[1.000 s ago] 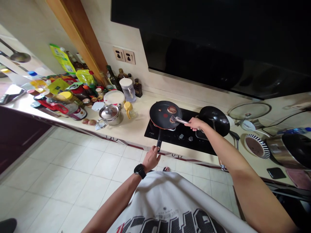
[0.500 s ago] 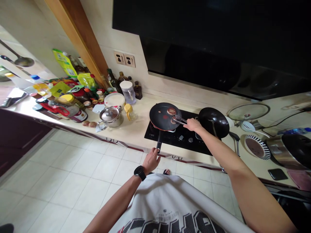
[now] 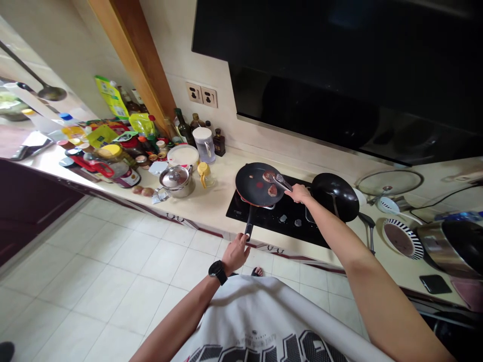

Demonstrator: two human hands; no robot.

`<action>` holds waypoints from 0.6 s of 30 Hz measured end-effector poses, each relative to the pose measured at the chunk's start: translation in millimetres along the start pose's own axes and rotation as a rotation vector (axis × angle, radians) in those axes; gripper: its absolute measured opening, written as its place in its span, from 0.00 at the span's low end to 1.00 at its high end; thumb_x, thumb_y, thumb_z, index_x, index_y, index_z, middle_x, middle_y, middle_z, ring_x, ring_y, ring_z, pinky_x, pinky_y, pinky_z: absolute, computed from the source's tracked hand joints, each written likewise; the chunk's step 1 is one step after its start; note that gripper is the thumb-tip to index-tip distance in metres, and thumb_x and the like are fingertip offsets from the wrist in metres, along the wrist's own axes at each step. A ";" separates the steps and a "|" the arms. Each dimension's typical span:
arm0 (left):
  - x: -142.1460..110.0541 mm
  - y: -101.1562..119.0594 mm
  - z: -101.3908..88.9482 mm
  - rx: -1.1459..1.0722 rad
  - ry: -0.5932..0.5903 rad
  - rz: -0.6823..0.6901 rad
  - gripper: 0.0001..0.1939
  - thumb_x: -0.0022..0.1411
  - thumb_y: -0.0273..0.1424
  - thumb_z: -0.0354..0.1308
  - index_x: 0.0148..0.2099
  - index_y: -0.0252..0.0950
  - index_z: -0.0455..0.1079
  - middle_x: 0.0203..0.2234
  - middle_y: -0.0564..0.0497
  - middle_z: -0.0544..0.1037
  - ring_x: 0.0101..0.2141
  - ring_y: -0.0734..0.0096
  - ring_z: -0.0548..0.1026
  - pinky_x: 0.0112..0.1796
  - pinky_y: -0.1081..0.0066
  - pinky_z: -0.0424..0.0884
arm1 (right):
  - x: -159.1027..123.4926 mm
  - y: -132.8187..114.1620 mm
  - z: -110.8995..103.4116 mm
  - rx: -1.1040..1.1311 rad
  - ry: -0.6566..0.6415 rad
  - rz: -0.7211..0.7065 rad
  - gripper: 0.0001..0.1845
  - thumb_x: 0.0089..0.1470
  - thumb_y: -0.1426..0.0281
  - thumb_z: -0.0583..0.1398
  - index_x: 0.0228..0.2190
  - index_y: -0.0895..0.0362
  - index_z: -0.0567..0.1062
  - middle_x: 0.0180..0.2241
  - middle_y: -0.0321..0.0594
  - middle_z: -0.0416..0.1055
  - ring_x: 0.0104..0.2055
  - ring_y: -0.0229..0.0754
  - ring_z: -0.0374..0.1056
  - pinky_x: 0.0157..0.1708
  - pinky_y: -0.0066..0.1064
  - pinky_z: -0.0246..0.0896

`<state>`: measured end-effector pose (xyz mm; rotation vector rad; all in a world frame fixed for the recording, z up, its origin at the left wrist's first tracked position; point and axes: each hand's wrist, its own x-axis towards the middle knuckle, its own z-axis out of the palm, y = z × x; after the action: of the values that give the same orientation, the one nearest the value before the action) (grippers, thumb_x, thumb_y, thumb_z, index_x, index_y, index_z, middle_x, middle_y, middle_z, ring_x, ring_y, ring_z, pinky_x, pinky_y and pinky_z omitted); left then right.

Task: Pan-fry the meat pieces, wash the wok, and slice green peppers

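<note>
A dark frying pan (image 3: 247, 186) sits on the left burner of the black gas stove (image 3: 264, 218), its handle pointing toward me. My left hand (image 3: 236, 252), a black watch on its wrist, is closed on the end of that handle. Metal tongs (image 3: 284, 182) are gripped in my right hand (image 3: 300, 193), reaching over the pan's right rim. Their tips are at the far browned piece of meat (image 3: 268, 176); I cannot tell whether they pinch it. A second browned piece of meat (image 3: 272, 190) lies nearer me, and a small scrap (image 3: 251, 176) lies toward the left.
A black wok (image 3: 334, 193) occupies the right burner, with a spatula (image 3: 372, 236) beside it. Farther right are a striped bowl (image 3: 417, 246), a large pot and a phone (image 3: 435, 284). A lidded steel pot (image 3: 177, 183), an oil jug (image 3: 204, 173) and many bottles stand left.
My right hand has moved the tongs from the near piece of meat to the far one. My left hand stays on the handle. The view has shifted slightly.
</note>
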<state>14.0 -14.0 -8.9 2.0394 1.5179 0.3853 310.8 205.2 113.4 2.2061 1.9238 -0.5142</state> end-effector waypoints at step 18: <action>5.1 2.7 -8.8 0.037 -0.015 -0.025 0.12 0.70 0.27 0.48 0.53 0.39 0.65 0.49 0.45 0.73 0.42 0.64 0.79 0.43 0.66 0.71 | 16.0 -7.2 2.2 -0.188 0.152 -0.006 0.26 0.63 0.52 0.60 0.50 0.60 0.77 0.49 0.58 0.75 0.51 0.56 0.74 0.45 0.37 0.68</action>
<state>13.1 -7.4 -0.8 2.0448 1.5505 0.3341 305.1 220.4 106.3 2.1743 1.9619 -0.1620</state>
